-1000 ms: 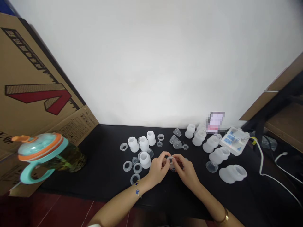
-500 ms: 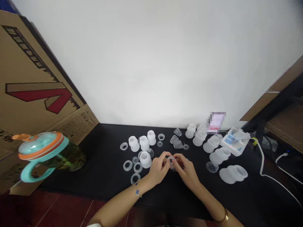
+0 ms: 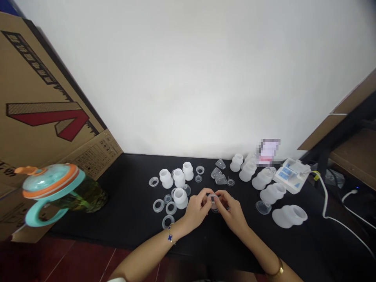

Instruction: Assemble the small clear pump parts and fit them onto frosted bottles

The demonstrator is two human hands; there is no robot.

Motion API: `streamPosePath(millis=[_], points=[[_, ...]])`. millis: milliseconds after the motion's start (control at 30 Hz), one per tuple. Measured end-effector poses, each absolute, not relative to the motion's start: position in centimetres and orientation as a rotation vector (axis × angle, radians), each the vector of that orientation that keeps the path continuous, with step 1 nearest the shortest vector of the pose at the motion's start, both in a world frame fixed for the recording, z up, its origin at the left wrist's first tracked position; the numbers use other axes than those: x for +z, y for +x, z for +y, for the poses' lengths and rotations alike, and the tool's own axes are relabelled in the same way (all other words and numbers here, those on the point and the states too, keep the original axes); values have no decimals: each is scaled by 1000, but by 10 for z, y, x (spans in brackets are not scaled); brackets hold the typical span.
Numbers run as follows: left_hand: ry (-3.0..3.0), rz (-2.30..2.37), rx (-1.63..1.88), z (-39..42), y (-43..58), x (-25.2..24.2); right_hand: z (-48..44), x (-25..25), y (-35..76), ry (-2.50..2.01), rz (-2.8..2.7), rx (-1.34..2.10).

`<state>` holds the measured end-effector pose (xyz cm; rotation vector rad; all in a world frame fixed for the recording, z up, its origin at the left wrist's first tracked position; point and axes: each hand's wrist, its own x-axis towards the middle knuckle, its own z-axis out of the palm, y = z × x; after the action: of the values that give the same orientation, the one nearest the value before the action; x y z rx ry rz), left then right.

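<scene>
Near the table's front, my left hand point(image 3: 196, 208) and my right hand point(image 3: 233, 213) meet around a translucent plastic ring point(image 3: 214, 196), gripping it between thumbs and fingers. Part of the ring and what lies beneath it are hidden by my fingers. Beside my left hand stands a small white bottle point(image 3: 180, 198), with several loose rings point(image 3: 168, 222) and a clear silicone nipple point(image 3: 168, 199) around it. Beyond my hands lie clear cone-shaped caps point(image 3: 221, 179) and a flanged nipple point(image 3: 230, 182). A clear domed piece point(image 3: 263, 207) rests right of my right hand.
More white bottles point(image 3: 166, 179) stand at the back left; frosted ones point(image 3: 273, 193) line the right. A white-and-blue box point(image 3: 290, 176), a white cable point(image 3: 325, 199) and a blurred phone-like panel point(image 3: 268, 152) are beyond. At left are a teal-lidded jug point(image 3: 85, 196) and a cardboard box point(image 3: 44, 98).
The ring has shifted and tilted slightly between my fingertips. My left wrist has turned a little; both hands stay in nearly the same place, and the other pieces have not moved.
</scene>
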<state>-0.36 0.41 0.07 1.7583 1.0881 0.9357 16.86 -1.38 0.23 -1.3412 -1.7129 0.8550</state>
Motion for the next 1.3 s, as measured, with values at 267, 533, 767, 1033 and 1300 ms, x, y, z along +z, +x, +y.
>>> streamPosePath(millis=[267,533,767,1033,1300], points=[[1770,1061,936,3,-3,2,-15,7,167,-1347,-1692,846],[1813,1064,925,2,-2,4,-16,8,168,-1351,-1684,890],[1785,1089,909,4,-2,1,-15,9,167,-1352,-1691,880],[1772,1076,930,4,-3,-2,-14,7,167,-1341,-1718,865],[1789,1080,912,4,-3,-2,-15,7,168,-1342,-1715,866]])
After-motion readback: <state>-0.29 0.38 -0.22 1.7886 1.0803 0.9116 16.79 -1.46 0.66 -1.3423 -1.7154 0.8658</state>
